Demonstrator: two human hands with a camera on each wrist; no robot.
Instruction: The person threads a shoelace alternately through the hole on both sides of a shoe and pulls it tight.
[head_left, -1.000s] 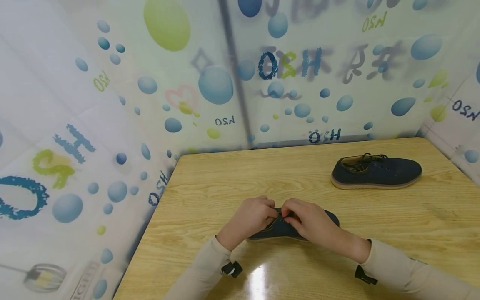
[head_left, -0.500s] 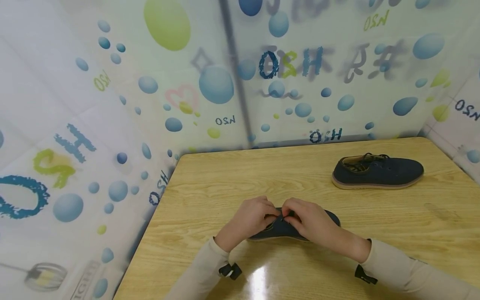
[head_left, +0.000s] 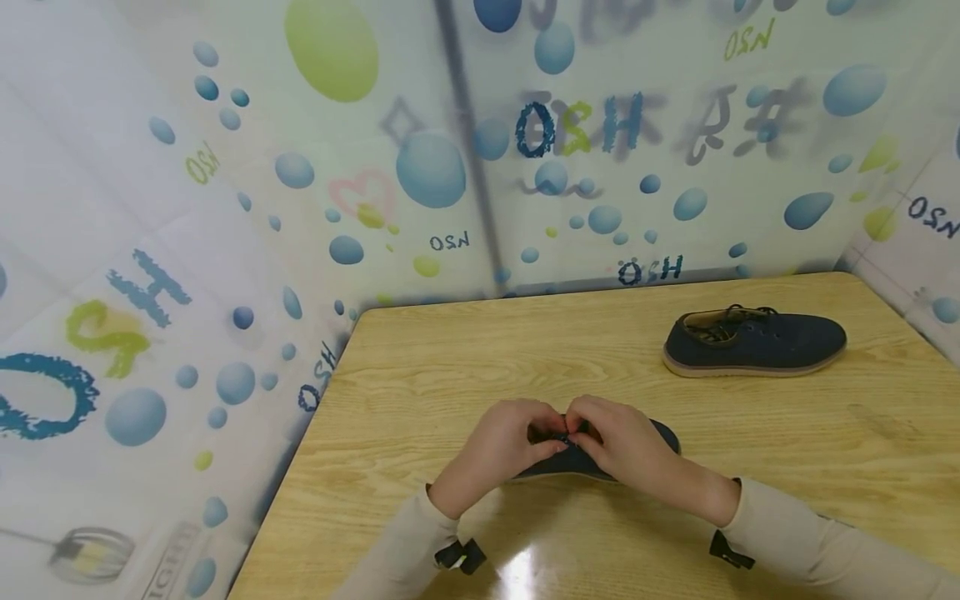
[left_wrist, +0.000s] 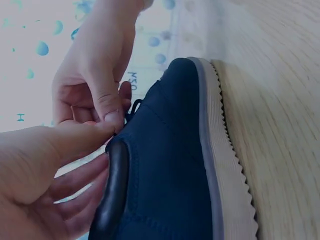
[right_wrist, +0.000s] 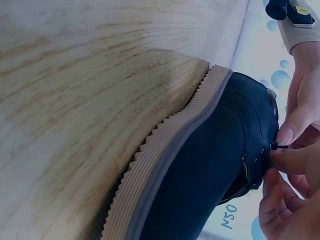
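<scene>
A dark navy lace-up shoe (head_left: 573, 465) lies on the table, toe to the right, partly hidden under both hands. My left hand (head_left: 506, 437) is over the shoe's opening, thumb and fingers meeting at the lacing. My right hand (head_left: 630, 442) pinches there too, its fingertips against the left ones. In the left wrist view a thin dark shoelace (left_wrist: 134, 107) loops beside the right thumb. The right wrist view shows a short piece of shoelace (right_wrist: 281, 147) at the left thumb tip. Fingers cover most of the lace.
A matching navy shoe (head_left: 757, 343) with a tan sole stands at the back right of the wooden table (head_left: 420, 358). Behind the table hangs a printed curtain (head_left: 360, 133) with blue and green dots.
My left hand has turned slightly, and its thumb now shows lower, toward me, with a gap below the index finger. The right hand stays almost still. Both shoes keep their places.
</scene>
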